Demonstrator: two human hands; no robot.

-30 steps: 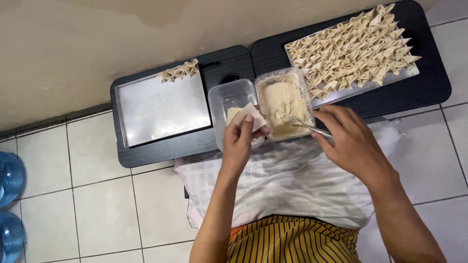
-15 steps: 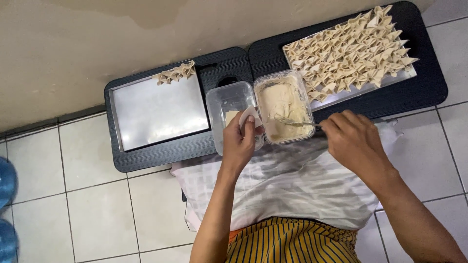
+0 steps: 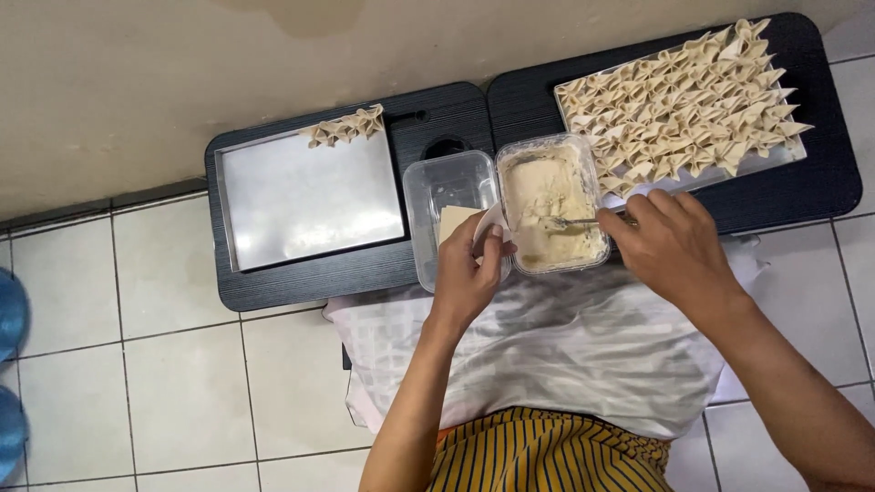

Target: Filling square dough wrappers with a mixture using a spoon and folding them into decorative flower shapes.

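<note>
Between hands (image 3: 469, 273), filling tub's rim (image 3: 550, 267)

We are sitting on a home's tiled floor (image 3: 164, 364), filling folded pastries (image 3: 679, 96) at low worktops (image 3: 802, 196).

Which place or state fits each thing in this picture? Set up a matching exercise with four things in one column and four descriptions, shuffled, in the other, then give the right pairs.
Things
1. left tray
2. right tray
3. left hand
4. right hand

Descriptions
A. covered with rows of folded dough pieces
B. holds a spoon in the tub of pale filling
C. nearly bare, a few folded pieces at its far edge
D. holds a flat wrapper by the clear tub

Pairs: 1-C, 2-A, 3-D, 4-B
</note>
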